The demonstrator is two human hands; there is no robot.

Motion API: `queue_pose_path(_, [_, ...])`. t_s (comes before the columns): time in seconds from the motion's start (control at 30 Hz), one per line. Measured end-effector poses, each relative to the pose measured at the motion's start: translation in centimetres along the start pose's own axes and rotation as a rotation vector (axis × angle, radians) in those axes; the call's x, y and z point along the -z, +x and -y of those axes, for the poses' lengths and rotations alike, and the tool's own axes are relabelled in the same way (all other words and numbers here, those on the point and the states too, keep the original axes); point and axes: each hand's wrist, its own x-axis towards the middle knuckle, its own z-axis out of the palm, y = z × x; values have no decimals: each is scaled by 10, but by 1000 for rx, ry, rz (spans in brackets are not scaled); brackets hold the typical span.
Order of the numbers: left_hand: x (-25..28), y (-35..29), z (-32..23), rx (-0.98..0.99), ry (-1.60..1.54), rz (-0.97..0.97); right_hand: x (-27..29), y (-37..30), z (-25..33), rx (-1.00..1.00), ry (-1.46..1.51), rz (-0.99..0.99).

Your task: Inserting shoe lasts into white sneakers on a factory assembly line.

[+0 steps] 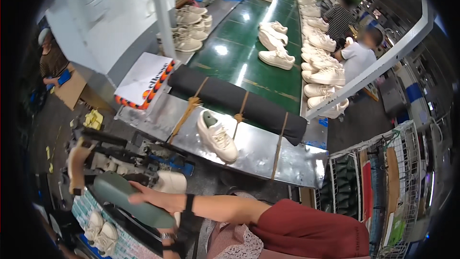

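My right hand (153, 198) reaches across from the right and is closed round a dark green shoe last (112, 188), which lies tilted with its long smooth side up. The wrist of my left hand (168, 236), with a bracelet, shows below the last. Its fingers are hidden under the last, so I cannot tell what they do. A cream rounded piece (171, 183) shows just beyond my right hand. Farther off, a cream lace-up shoe (218, 136) with a green last inside sits on the metal end plate (299, 160).
A black roll (230, 97) tied with cords lies across the green conveyor (230, 33), which carries more cream shoes (275, 58). A shoebox (144, 80) sits at its left corner. Cream shoes (103, 234) lie at lower left. A wire rack (369, 177) stands right. Several people work nearby.
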Motion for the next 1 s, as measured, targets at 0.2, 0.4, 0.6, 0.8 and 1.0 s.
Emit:
queue_pose_path(0.2, [-93,213,-136,-829,685,-180,135,-166,78,437,-1031,-670])
queue_pose_path(0.4, [-173,169,-246,-462,261,-248,325,-313,31,84,-1546,-1513])
queue_pose_path(0.6, [-234,126,-310,323,39,-136,295,-311,49,161,-1641,-1365])
queue_pose_path(0.8, [-196,85,-257,194,-1023,490,249,-233,78,420,-287,-946])
queue_pose_path(1.0, [-66,32,-226,127,-1267,74,109,-108,68,317,-517,-391])
